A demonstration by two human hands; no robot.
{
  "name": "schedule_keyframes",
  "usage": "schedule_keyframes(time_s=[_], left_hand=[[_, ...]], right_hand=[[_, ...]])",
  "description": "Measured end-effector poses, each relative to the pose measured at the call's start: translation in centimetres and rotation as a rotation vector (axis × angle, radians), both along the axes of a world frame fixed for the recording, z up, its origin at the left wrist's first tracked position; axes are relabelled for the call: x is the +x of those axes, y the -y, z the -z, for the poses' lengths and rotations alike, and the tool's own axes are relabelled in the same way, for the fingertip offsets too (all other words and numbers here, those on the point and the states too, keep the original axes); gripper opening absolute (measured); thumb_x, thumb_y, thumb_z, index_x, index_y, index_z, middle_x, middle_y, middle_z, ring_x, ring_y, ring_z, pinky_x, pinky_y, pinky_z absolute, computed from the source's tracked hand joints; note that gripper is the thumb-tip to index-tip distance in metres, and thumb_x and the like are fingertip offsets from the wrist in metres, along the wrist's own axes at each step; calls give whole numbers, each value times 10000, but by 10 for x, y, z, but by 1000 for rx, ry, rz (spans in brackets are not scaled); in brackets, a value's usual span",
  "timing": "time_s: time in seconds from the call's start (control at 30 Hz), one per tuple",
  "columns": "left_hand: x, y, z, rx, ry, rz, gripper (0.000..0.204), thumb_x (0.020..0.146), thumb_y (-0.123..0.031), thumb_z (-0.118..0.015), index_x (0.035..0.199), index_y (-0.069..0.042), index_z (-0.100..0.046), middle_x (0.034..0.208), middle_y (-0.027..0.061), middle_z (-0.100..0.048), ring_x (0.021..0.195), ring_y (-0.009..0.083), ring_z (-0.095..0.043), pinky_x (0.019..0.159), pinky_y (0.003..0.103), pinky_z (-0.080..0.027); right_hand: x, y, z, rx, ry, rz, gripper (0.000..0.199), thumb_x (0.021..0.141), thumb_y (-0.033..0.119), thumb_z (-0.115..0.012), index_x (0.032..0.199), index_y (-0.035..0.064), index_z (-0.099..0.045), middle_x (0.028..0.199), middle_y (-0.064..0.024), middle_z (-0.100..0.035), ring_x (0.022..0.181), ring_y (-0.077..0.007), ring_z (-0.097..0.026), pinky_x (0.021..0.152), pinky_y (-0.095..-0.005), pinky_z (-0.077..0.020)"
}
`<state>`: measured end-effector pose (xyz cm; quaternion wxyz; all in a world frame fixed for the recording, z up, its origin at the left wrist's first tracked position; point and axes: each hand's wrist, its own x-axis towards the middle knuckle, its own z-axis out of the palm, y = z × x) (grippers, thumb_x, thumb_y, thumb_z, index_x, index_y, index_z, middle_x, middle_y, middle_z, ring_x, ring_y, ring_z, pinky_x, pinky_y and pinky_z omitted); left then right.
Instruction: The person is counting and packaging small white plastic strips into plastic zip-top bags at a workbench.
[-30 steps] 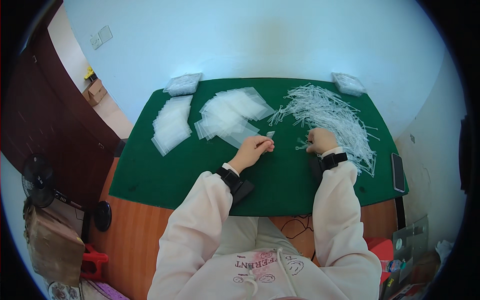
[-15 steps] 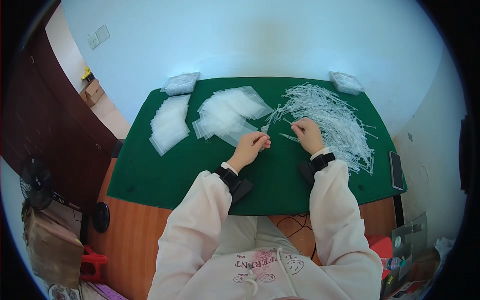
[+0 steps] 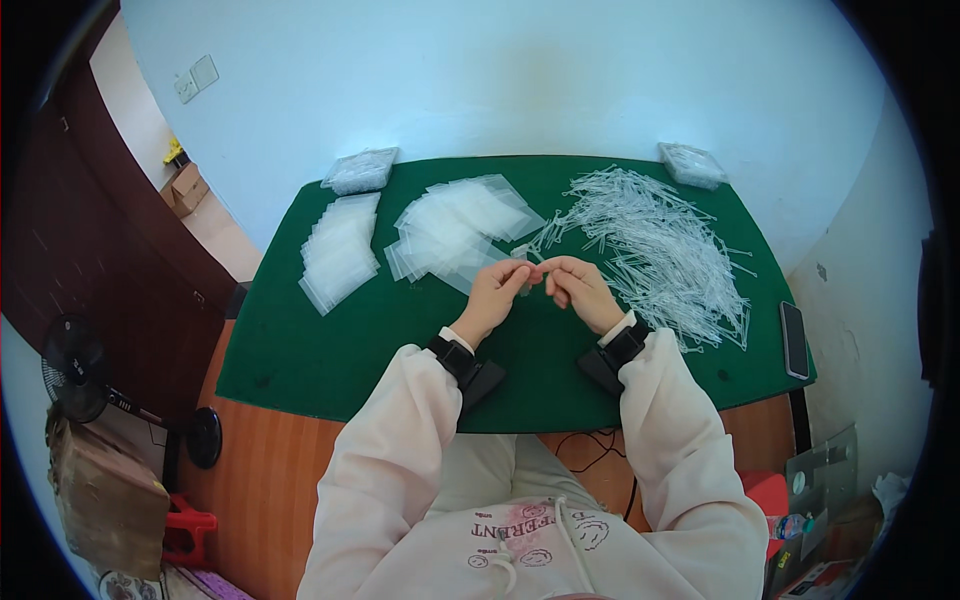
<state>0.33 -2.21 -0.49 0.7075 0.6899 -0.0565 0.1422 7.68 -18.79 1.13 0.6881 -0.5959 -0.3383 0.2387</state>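
My left hand (image 3: 497, 298) is closed around a small bunch of thin clear plastic sticks (image 3: 524, 252), whose ends poke out above the fingers. Against its fingertips press the fingers of my right hand (image 3: 585, 290), which is closed in a pinch; whatever lies in it is hidden. Just beyond and right of my right hand spreads a big loose heap of thin clear sticks with looped ends (image 3: 665, 250). Past my left hand lies a fanned pile of clear plastic bags (image 3: 460, 220). Farther left is a second, overlapping row of clear bags (image 3: 342, 250).
Filled clear packs stand at the far left corner (image 3: 360, 170) and far right corner (image 3: 693, 166) of the green table (image 3: 300, 365), against the wall. By the right edge lies a phone (image 3: 793, 340). A black fan (image 3: 75, 370) and a cardboard box (image 3: 105, 490) are at left.
My right hand has moved left from the heap's edge, where it pinched a clear stick, to meet my left hand's fingertips. My left hand has hardly moved.
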Motion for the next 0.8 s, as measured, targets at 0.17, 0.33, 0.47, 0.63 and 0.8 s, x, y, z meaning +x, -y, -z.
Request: schedule_keyframes(time_s=[0.17,0.33,0.47,0.63,0.8], left_hand=[[-5,2,-10,-37,31,19,235,916,-177,-486,1014,4,-600,960,50,-617,878,101,-555,771,240,-436],[-5,4,-12,-87,52,87,247,916,-177,-488,1038,4,-604,1014,42,-612,910,101,-535,818,246,-420],[-6,5,-13,-56,92,84,250,916,-170,-488,1050,6,-604,1042,58,-613,911,108,-540,833,247,-414],[-8,8,-16,-63,131,81,236,902,-153,-514,1048,2,-613,995,50,-631,902,108,-551,826,260,-412],[-9,9,-20,17,162,64,225,900,-145,-513,1035,3,-617,961,51,-636,898,108,-557,824,255,-413]], right_hand=[[-13,-3,-4,102,-178,-70,125,893,126,-485,919,25,-553,734,-28,-586,519,-58,-482,463,-181,-376],[-12,-1,-4,131,-275,-106,144,913,195,-494,893,54,-517,714,-29,-579,494,-58,-479,441,-186,-376],[-13,-2,-4,106,-251,-96,154,914,208,-495,871,61,-502,687,-32,-573,455,-57,-460,412,-181,-349],[-13,-2,-5,76,-249,-106,154,912,205,-500,842,68,-496,653,-31,-564,420,-57,-441,384,-177,-320],[-11,-1,-2,34,-234,-91,184,883,231,-546,829,58,-515,642,-34,-571,426,-55,-458,371,-179,-311]])
